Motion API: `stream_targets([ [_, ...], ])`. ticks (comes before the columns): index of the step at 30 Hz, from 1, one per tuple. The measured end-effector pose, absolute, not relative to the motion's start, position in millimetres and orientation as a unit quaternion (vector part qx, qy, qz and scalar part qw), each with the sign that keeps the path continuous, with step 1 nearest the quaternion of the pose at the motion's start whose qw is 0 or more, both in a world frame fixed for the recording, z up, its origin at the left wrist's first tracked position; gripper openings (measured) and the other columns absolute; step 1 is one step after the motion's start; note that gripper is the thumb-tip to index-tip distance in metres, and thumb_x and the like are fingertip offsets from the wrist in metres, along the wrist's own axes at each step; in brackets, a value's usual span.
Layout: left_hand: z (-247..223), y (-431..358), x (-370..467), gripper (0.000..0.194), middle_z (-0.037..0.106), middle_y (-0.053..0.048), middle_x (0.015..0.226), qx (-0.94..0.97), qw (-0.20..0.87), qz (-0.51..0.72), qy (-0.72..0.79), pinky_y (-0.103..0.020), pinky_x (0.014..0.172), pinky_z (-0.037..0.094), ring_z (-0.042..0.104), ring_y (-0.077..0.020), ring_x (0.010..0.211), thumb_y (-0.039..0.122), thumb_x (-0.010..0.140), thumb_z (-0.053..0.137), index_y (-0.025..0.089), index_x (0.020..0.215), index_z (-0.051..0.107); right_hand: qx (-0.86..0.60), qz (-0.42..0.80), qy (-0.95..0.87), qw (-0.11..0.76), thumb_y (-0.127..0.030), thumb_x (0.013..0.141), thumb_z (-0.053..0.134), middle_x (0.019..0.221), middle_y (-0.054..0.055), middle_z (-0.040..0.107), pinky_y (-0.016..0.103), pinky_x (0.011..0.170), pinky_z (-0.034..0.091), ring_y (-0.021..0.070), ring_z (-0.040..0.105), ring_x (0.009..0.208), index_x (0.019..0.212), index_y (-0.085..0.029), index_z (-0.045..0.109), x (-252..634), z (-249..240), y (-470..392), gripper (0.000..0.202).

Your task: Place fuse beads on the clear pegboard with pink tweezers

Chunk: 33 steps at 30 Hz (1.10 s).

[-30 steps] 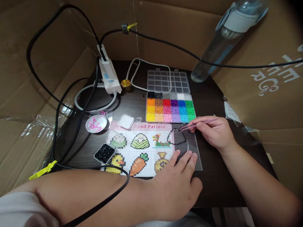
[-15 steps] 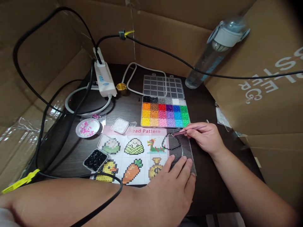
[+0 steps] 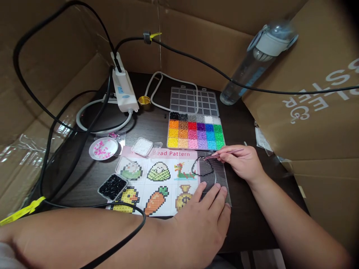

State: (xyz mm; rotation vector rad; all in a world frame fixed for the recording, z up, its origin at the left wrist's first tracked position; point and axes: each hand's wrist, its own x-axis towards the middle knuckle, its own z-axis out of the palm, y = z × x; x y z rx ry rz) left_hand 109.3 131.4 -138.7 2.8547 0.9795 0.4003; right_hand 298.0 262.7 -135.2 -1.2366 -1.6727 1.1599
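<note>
Pinched in my right hand [image 3: 242,160] is a pair of pink tweezers [image 3: 226,152]. Its tip is at the top of an outline of black beads [image 3: 202,175] on a clear pegboard [image 3: 223,173]. Whether a bead is between the tips is too small to tell. My left hand [image 3: 206,220] lies flat with fingers spread over the lower part of the pegboard. Under the board's left side is the bead pattern sheet [image 3: 171,154], printed with pixel pictures. A small open box of black beads [image 3: 112,187] sits on the sheet's left side, and a box of white beads [image 3: 142,146] on its top edge.
Behind the sheet stands a sorted bead case [image 3: 195,130] with its lid open. A white dish of pink beads [image 3: 103,148] is at the left, near a power strip [image 3: 125,91] and a gold cup [image 3: 144,102]. A water bottle [image 3: 246,71] leans on the cardboard wall; black cables [image 3: 112,204] cross my left arm.
The view has shifted very slightly. The tweezers' tip stays at the top of the black outline, and my left hand remains flat on the board.
</note>
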Motion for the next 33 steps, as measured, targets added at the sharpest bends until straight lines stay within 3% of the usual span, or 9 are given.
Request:
stream_targets([
  [33, -142, 130, 111, 0.048, 0.046, -0.017, 0.15, 0.933, 0.036, 0.143, 0.327, -0.054, 0.113, 0.022, 0.038, -0.0328, 0.141, 0.036, 0.093, 0.042, 0.013, 0.133, 0.055, -0.47, 0.479, -0.627, 0.397, -0.037, 0.081, 0.075, 0.08, 0.007, 0.077, 0.028, 0.06, 0.058, 0.0148, 0.067, 0.062, 0.086, -0.02, 0.079, 307, -149, 267, 0.018],
])
